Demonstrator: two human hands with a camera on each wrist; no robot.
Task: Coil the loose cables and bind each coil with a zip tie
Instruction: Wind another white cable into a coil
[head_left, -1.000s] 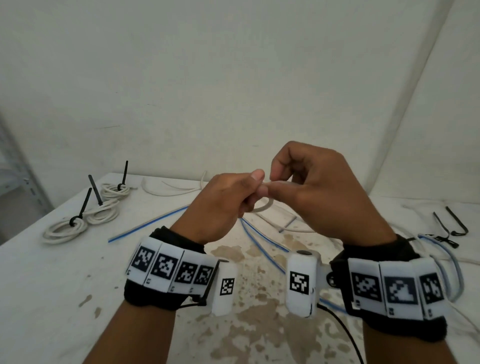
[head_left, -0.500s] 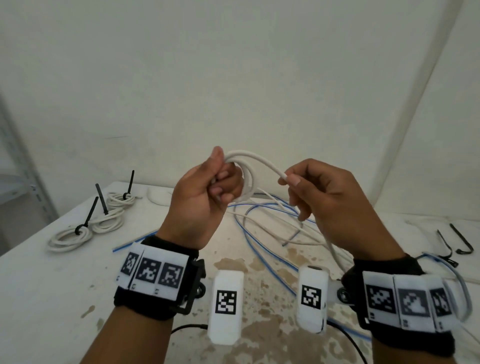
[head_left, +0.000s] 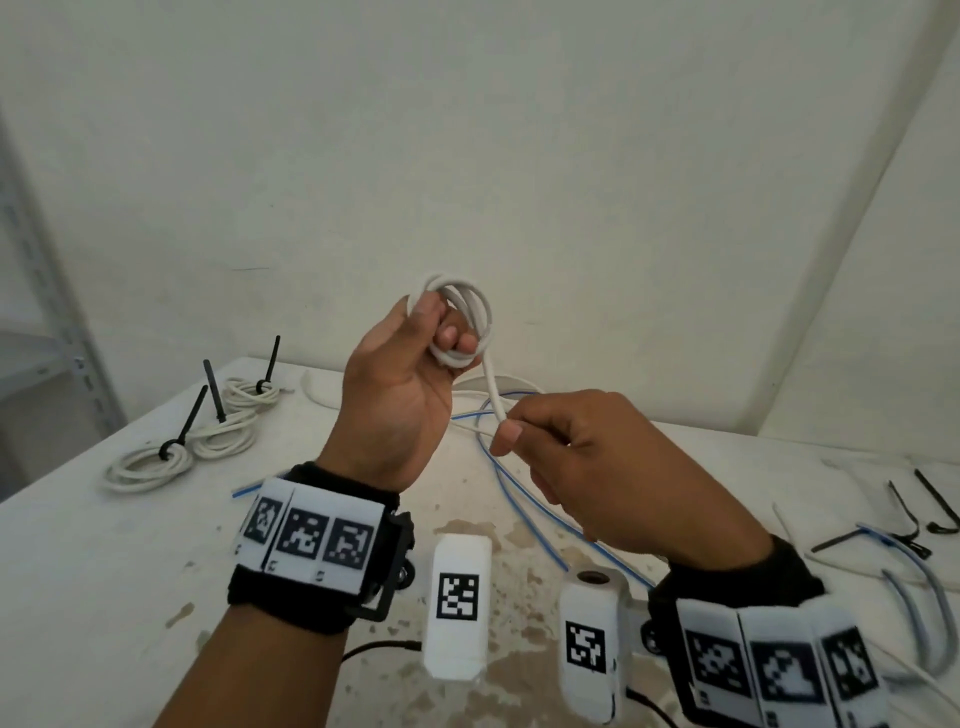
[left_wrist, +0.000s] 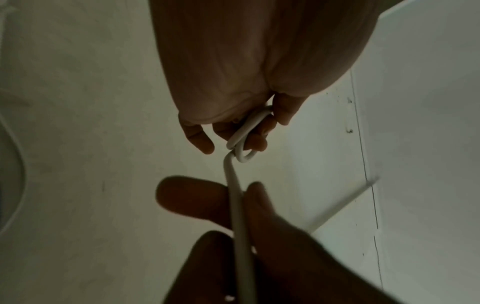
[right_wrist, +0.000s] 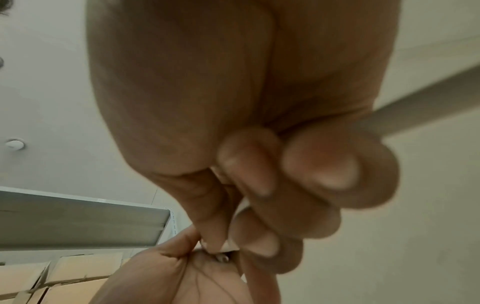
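Note:
My left hand (head_left: 415, 364) is raised above the table and grips a small coil of white cable (head_left: 467, 322) wound in about three loops round its fingers. The free run of that cable (head_left: 493, 395) drops to my right hand (head_left: 566, 457), which pinches it between thumb and forefinger just below and right of the coil. The left wrist view has the coil (left_wrist: 244, 135) in the fingertips and the cable (left_wrist: 236, 201) passing through the right fingers (left_wrist: 192, 197). In the right wrist view the curled fingers (right_wrist: 272, 185) hide most of the cable.
Three white coils bound with black zip ties (head_left: 208, 436) lie at the table's far left. Loose blue cables (head_left: 524, 514) and white ones cross the middle. Spare black zip ties (head_left: 914, 519) and a grey cable (head_left: 930, 608) lie at the right. A metal shelf post (head_left: 47, 312) stands left.
The left hand rose from near the table with the cable and more loops sit on its fingers. The right hand dropped lower and slid down the cable.

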